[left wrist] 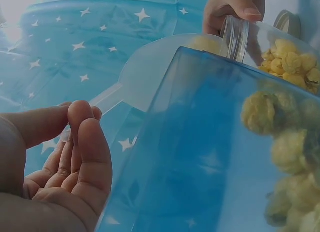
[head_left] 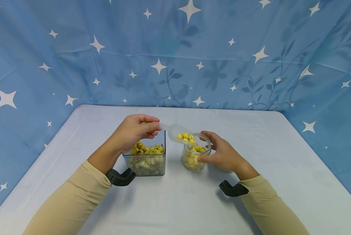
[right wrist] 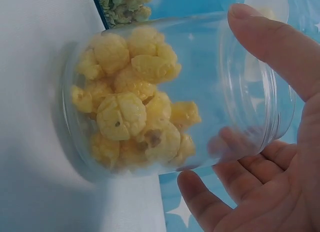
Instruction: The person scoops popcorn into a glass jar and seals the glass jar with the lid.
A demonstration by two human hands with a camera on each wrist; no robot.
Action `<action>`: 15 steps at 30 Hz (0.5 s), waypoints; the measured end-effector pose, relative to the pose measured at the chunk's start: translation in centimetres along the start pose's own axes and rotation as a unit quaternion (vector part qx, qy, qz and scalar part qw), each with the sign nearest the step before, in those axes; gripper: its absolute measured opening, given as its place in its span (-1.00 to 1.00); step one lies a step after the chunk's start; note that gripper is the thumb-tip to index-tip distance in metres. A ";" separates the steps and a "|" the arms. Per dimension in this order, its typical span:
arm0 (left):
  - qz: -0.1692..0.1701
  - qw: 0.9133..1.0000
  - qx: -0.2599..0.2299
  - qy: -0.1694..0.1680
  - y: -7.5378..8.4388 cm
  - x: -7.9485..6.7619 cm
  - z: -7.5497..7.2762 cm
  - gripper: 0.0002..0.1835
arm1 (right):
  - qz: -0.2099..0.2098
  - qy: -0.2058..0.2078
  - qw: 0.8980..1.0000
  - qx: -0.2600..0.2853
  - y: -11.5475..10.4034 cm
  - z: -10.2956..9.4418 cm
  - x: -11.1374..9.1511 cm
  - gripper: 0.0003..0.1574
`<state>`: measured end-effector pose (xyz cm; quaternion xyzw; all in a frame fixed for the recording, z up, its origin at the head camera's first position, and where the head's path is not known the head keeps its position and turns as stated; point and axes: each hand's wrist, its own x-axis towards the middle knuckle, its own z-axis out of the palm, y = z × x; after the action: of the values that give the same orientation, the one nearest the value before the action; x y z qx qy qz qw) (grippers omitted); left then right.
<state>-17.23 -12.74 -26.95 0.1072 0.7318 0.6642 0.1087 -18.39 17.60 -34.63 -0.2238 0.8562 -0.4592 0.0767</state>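
Observation:
My left hand pinches the thin handle of a translucent plastic scoop between thumb and fingers. Yellow popcorn lies in the scoop's bowl, which tilts down over the mouth of a clear glass jar. The jar stands on the table, its lower part filled with popcorn. Around the jar's upper part, my right hand holds it, thumb on the near side and fingers on the far side. Below my left hand is a clear square container holding more popcorn.
A round lid lies on the table beside the jar, mostly hidden by my right hand in the head view. The white-covered table ends at a blue star-patterned curtain.

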 end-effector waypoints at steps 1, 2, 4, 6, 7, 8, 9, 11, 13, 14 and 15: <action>0.001 1.000 0.003 -0.001 0.0 0.0 0.0 -0.59 | 0.000 0.000 1.000 0.001 0.0 0.0 0.0 0.14; 0.002 1.000 0.006 -0.003 0.0 0.1 0.1 -0.59 | -0.001 -0.001 1.000 0.001 0.0 0.0 0.0 0.14; 0.004 1.000 0.013 -0.003 0.2 0.1 0.1 -0.61 | -0.002 -0.001 1.000 0.003 0.0 -0.1 0.0 0.14; 0.008 1.000 0.023 -0.002 0.3 0.2 0.2 -0.63 | -0.003 -0.001 1.000 0.002 0.0 -0.1 0.0 0.14; 0.010 1.000 0.029 0.000 0.4 0.3 0.3 -0.64 | -0.003 -0.001 1.000 0.001 -0.1 -0.1 0.0 0.14; 0.011 0.999 0.033 0.001 0.5 0.3 0.3 -0.65 | -0.003 -0.001 1.000 0.000 0.0 -0.1 -0.1 0.15; 0.012 0.999 0.037 0.004 0.6 0.3 0.3 -0.66 | -0.002 0.000 1.000 0.002 0.0 -0.1 -0.1 0.15; 0.012 0.999 0.042 0.006 0.7 0.3 0.4 -0.67 | -0.002 0.001 1.000 0.006 0.0 0.0 -0.1 0.15; 0.011 0.999 0.043 0.007 0.8 0.3 0.4 -0.68 | -0.001 0.000 1.000 0.011 0.1 0.0 -0.1 0.15; 0.010 0.999 0.042 0.006 0.9 0.3 0.4 -0.69 | -0.001 -0.001 1.000 0.014 0.2 0.0 -0.1 0.16; 0.010 0.999 0.041 0.006 0.9 0.3 0.4 -0.68 | -0.001 0.000 1.000 0.016 0.2 0.0 -0.1 0.16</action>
<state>-17.35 -12.15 -26.08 0.1151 0.7580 0.6353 0.0931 -18.41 17.74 -34.81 -0.2238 0.8485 -0.4728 0.0800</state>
